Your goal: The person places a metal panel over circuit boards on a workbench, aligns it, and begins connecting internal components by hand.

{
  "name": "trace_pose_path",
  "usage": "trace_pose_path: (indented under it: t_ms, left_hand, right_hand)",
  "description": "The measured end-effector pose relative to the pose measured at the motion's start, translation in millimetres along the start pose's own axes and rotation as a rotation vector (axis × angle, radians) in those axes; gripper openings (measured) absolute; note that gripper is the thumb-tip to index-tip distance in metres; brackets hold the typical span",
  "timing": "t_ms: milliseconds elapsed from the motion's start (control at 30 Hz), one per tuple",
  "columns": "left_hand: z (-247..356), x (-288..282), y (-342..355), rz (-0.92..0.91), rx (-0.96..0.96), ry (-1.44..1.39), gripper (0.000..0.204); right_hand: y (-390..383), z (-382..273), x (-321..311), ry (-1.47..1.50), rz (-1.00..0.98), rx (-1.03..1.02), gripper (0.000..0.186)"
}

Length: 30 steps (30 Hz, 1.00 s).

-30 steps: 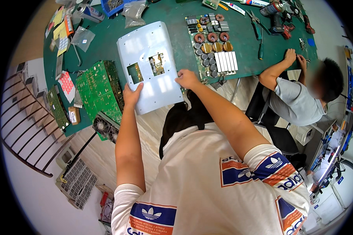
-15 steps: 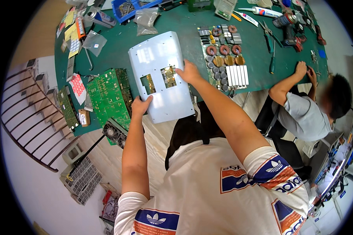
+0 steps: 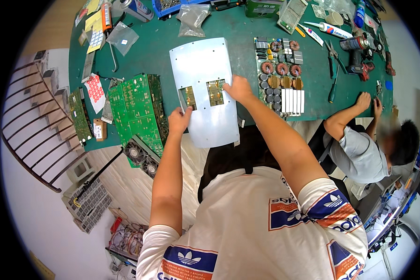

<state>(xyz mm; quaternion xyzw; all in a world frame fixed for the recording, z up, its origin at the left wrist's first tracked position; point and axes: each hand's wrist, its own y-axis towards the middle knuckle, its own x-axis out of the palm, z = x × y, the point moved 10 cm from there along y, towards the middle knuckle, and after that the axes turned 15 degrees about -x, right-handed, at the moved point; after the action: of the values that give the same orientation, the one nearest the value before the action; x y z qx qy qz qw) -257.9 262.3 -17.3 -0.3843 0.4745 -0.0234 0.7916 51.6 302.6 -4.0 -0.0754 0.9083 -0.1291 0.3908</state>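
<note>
Between my hands is a pale blue-grey insulating sheet [image 3: 204, 126] with small holes and two rectangular cutouts. Gold-and-green circuitry [image 3: 215, 92] shows through the cutouts; whatever else lies under the sheet is hidden. My left hand [image 3: 179, 120] grips the lower left edge, its thumb on top just below the left cutout. On the right edge, my right hand [image 3: 241, 89] is closed with its thumb beside the right cutout. The sheet's lower end reaches past the table's front edge.
To the left stands a green circuit board assembly [image 3: 133, 105] with fans [image 3: 141, 156]. A populated board [image 3: 280, 77] with coils and capacitors lies right. Pliers [image 3: 332, 58], a screwdriver [image 3: 332, 91] and a drill [image 3: 359, 65] lie beyond it. A co-worker [image 3: 359, 140] sits at the far right.
The sheet has turned slightly straighter, with both hands still on it. My left thumb has come closer to the left cutout. The whole view has shifted a little.
</note>
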Motion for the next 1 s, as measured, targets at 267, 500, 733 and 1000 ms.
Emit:
trace_pose_path:
  t_ms: [267,500,733,1000]
  left_hand:
    - [7,-3,-5,0.222,0.268,-0.144,0.055]
    - [7,4,-13,0.285,0.229,-0.038,0.060]
    - [6,5,-13,0.235,0.191,-0.075,0.056]
    - [-27,0,-19,0.104,0.126,-0.225,0.066]
  right_hand:
    - [-4,5,2,-0.017,0.052,-0.028,0.042]
    - [-16,6,-4,0.069,0.213,-0.075,0.041]
    - [-13,11,0,0.076,0.200,-0.041,0.045]
    - [-25,18,-4,0.166,0.156,-0.011,0.060]
